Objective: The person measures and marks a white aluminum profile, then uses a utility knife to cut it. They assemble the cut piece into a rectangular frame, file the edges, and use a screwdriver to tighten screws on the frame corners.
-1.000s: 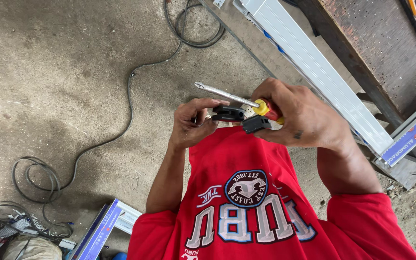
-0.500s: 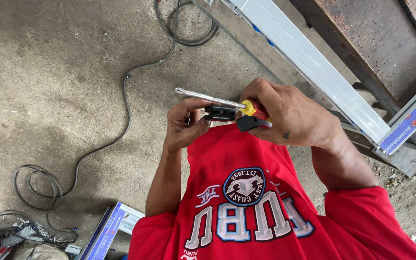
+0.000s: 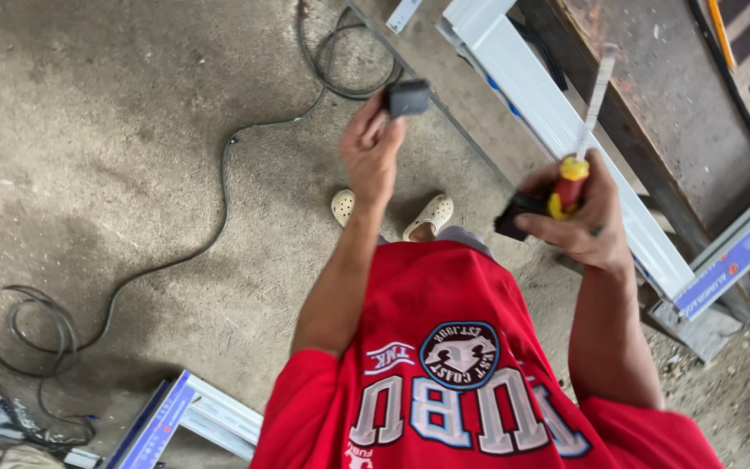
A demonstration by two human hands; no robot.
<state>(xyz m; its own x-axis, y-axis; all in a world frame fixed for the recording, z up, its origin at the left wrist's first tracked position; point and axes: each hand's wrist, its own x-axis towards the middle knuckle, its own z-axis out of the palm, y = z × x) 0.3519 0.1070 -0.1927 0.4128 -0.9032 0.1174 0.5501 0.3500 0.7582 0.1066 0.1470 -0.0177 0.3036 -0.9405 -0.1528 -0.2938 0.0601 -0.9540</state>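
Red cotton shirt [image 3: 444,347] fills the view nearest, below both hands. Right hand [image 3: 588,221] is closed around a screwdriver with a red-and-yellow handle [image 3: 570,182], its shaft pointing away, and also grips a small black plastic block [image 3: 518,215]. Left hand [image 3: 373,152], farther out, pinches a second dark plastic block [image 3: 408,97] at its fingertips. Beyond the right hand lies a long white aluminium profile [image 3: 557,130]; a black cable [image 3: 219,208] snakes over the concrete floor [image 3: 106,130] left of the left hand.

Red short-sleeved T-shirt [image 3: 444,347] with white lettering and round dark emblem [image 3: 459,354]; cream perforated clogs [image 3: 430,214].
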